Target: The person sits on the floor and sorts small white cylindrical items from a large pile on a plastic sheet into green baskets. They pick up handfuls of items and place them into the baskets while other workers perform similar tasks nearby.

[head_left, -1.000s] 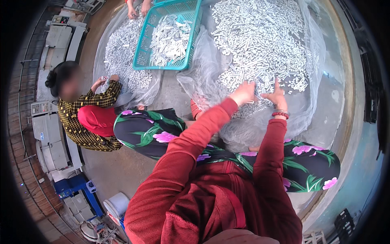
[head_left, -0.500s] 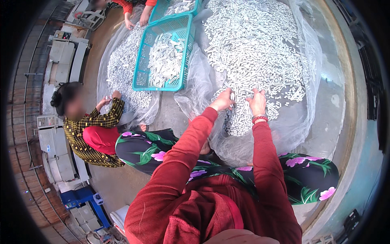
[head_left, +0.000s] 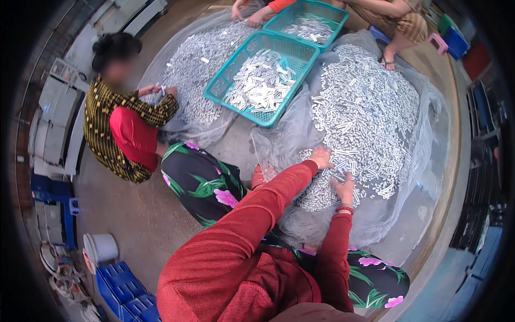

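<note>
A large heap of small whitish-grey cylindrical pieces [head_left: 370,107] lies before me on a sheet of pale mesh netting [head_left: 268,137]. My left hand [head_left: 322,158] rests on the near-left part of the heap, fingers stretched over the pieces. Closer to me, my right hand [head_left: 344,189] touches the heap with thumb and fingers apart, a red bead bracelet at its wrist. Loose pieces lie between and around both hands; I cannot make out any piece gripped in either. Part of the fingertips is hidden among the pieces.
Left of the heap stands a teal basket [head_left: 214,91] of longer white sticks, with another teal basket [head_left: 335,40] behind it. A second heap [head_left: 201,70] lies further left, where a person in a checked top [head_left: 118,129] sits. Others' hands and a foot show at the far side.
The view has turned and tilted, showing more of the far side. My left hand now reaches farther over the heap than my right, and the two are closer side to side.
</note>
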The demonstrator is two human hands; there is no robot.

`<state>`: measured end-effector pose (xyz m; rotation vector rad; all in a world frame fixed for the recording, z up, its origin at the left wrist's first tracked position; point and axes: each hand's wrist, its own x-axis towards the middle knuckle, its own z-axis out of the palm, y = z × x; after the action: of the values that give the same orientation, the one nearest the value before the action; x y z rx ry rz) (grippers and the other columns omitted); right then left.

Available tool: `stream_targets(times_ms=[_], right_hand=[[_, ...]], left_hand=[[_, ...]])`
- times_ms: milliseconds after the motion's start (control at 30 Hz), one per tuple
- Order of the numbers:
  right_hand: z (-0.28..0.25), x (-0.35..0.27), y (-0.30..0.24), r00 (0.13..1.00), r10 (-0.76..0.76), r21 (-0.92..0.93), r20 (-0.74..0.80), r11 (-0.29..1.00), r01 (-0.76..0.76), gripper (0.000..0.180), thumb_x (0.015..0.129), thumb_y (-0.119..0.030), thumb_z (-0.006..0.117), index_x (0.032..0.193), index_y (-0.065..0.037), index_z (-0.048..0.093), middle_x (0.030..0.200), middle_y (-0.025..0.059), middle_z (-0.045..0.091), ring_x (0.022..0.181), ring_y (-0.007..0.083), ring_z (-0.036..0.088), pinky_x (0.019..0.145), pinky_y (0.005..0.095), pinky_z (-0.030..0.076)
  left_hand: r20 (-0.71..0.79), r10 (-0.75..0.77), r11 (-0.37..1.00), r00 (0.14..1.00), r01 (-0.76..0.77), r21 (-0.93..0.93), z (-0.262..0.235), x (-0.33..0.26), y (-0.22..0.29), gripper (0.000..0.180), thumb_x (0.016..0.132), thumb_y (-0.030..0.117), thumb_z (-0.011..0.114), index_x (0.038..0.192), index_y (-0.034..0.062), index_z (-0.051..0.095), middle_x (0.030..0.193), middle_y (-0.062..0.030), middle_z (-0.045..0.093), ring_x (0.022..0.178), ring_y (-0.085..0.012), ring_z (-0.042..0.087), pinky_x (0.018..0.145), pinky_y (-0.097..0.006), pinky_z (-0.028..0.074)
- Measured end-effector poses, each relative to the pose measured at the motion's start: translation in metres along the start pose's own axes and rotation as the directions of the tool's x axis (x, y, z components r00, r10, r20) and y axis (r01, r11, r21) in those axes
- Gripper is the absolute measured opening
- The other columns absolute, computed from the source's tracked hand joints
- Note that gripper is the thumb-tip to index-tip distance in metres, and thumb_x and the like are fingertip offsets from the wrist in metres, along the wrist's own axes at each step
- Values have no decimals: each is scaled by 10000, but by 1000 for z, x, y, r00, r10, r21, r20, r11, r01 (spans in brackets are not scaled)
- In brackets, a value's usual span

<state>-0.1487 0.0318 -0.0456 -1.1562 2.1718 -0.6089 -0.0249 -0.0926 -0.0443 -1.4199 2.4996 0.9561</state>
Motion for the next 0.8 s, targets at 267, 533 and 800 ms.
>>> stream_targets(times_ms=[267,533,800], right_hand=[[8,5,31,998,-17,204,-63,979,29,496,650,-68,683,1069,66,456,809,174,583,669,286,579,563,349,476],[-62,-19,-14,920,-14,898,391,227,-378,362,885,-74,415,1203,12,264,1008,166,550,928,306,561,680,457,533],[-62,-23,-11,929,-49,929,368,63,-365,323,890,-175,458,1155,-16,363,1040,165,548,945,333,562,602,504,519]], left_hand=[[-197,142,909,970,-207,-362,37,-36,-2,633,670,194,694,1207,18,409,1133,-236,502,1084,-360,470,917,-388,384],[215,191,58,958,207,-976,-6,-54,26,837,767,-83,538,1382,163,28,1120,-189,459,926,-233,548,755,-383,469],[221,139,245,965,182,-952,-12,-48,-1,912,709,-50,643,1382,136,56,1130,-212,435,927,-238,558,800,-340,451]])
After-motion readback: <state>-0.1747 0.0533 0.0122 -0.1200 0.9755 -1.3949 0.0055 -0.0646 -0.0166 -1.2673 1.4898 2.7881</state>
